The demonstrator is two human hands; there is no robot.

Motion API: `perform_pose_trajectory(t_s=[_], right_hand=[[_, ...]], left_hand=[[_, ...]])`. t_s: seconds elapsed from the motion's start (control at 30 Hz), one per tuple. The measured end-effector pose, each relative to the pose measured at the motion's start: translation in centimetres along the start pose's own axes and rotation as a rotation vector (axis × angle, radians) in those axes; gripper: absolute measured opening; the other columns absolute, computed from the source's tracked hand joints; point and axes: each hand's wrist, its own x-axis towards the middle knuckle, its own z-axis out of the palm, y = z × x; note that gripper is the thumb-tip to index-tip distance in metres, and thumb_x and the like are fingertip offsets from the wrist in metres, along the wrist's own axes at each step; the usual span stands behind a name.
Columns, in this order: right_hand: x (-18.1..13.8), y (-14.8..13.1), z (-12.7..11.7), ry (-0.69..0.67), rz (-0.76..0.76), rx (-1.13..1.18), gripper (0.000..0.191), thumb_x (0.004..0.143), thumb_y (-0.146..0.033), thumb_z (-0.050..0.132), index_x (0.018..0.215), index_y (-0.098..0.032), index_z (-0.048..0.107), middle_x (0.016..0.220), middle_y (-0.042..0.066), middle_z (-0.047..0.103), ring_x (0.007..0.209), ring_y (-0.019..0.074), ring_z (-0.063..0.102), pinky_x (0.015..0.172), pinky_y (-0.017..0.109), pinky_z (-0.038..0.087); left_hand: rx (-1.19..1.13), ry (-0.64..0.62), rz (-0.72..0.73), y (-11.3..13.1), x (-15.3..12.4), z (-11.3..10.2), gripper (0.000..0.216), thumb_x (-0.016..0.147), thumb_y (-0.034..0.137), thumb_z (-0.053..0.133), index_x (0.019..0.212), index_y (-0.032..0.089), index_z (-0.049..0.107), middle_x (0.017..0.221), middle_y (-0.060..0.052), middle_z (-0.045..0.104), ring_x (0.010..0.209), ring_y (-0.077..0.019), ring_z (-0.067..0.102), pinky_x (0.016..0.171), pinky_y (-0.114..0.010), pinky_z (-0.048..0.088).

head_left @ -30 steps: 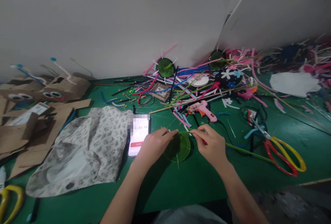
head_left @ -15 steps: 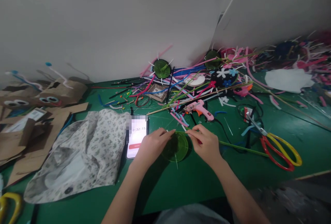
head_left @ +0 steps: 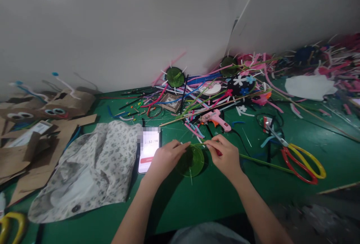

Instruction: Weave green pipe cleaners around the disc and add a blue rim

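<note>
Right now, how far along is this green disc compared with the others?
Two green discs by the wall already carry white spikes. In hand: the left hand steadies a bare green disc while the right hand pinches a thin green stick at its rim. Spikes look still to add.

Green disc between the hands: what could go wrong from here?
1. The right hand pinches a thin green stem at the rim of the green disc; its long free end runs toward the scissors and could snag.
2. The pink glue gun lies just behind the hands; a reach could brush its nozzle.
3. The left hand lies beside the phone and might nudge it.
</note>
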Motion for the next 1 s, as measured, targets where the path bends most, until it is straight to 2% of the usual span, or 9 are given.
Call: perform_pose_trajectory(t_s=[0.17, 0.37, 0.53, 0.73, 0.9, 1.0], right_hand=[[0.13, -0.11, -0.17, 0.064, -0.006, 0.019, 0.019, 0.086, -0.017, 0.053, 0.090, -0.022, 0.070, 0.082, 0.003, 0.062, 0.065, 0.0110, 0.055, 0.057, 0.022, 0.039], [0.10, 0.01, -0.01, 0.003, -0.084, -0.075, 0.022, 0.085, -0.013, 0.052, 0.088, -0.023, 0.071, 0.082, 0.003, 0.062, 0.067, 0.0114, 0.054, 0.056, 0.022, 0.036], [0.26, 0.17, -0.23, 0.073, -0.059, -0.056, 0.020, 0.085, -0.014, 0.053, 0.088, -0.022, 0.071, 0.080, 0.003, 0.062, 0.066, 0.0113, 0.054, 0.057, 0.022, 0.037], [0.30, 0.21, -0.19, -0.005, -0.116, -0.056, 0.023, 0.084, -0.012, 0.051, 0.089, -0.023, 0.071, 0.083, 0.003, 0.062, 0.066, 0.0110, 0.054, 0.057, 0.022, 0.036], [0.28, 0.46, -0.31, 0.044, -0.062, -0.052, 0.020, 0.085, -0.014, 0.052, 0.087, -0.022, 0.070, 0.081, 0.003, 0.062, 0.067, 0.0113, 0.054, 0.057, 0.022, 0.037], [0.30, 0.29, -0.04, -0.007, -0.089, -0.038, 0.021, 0.086, -0.013, 0.050, 0.090, -0.022, 0.070, 0.082, 0.003, 0.062, 0.069, 0.0118, 0.055, 0.056, 0.022, 0.037]], left_hand=[[-0.007, -0.010, -0.004, 0.10, 0.05, -0.11, 0.032, 0.093, 0.021, 0.051, 0.124, 0.026, 0.058, 0.090, -0.002, 0.063, 0.075, -0.0140, 0.063, 0.060, -0.021, 0.046], [0.005, -0.009, -0.005, 0.08, 0.04, -0.13, 0.034, 0.093, 0.020, 0.052, 0.126, 0.028, 0.056, 0.090, -0.002, 0.063, 0.075, -0.0139, 0.062, 0.059, -0.021, 0.046], [0.023, -0.016, -0.006, 0.13, 0.05, -0.14, 0.033, 0.093, 0.019, 0.052, 0.124, 0.027, 0.057, 0.089, -0.001, 0.063, 0.074, -0.0135, 0.062, 0.059, -0.021, 0.046], [0.036, -0.013, -0.005, 0.18, -0.03, -0.11, 0.033, 0.094, 0.021, 0.051, 0.125, 0.028, 0.057, 0.088, -0.001, 0.063, 0.073, -0.0129, 0.062, 0.056, -0.020, 0.045], [0.043, -0.008, 0.008, 0.18, 0.01, -0.11, 0.033, 0.093, 0.021, 0.051, 0.125, 0.028, 0.057, 0.088, -0.001, 0.063, 0.073, -0.0138, 0.063, 0.056, -0.021, 0.045], [0.055, -0.010, 0.006, 0.19, 0.02, -0.10, 0.033, 0.094, 0.022, 0.051, 0.126, 0.028, 0.056, 0.088, -0.002, 0.063, 0.072, -0.0138, 0.062, 0.055, -0.021, 0.045]])
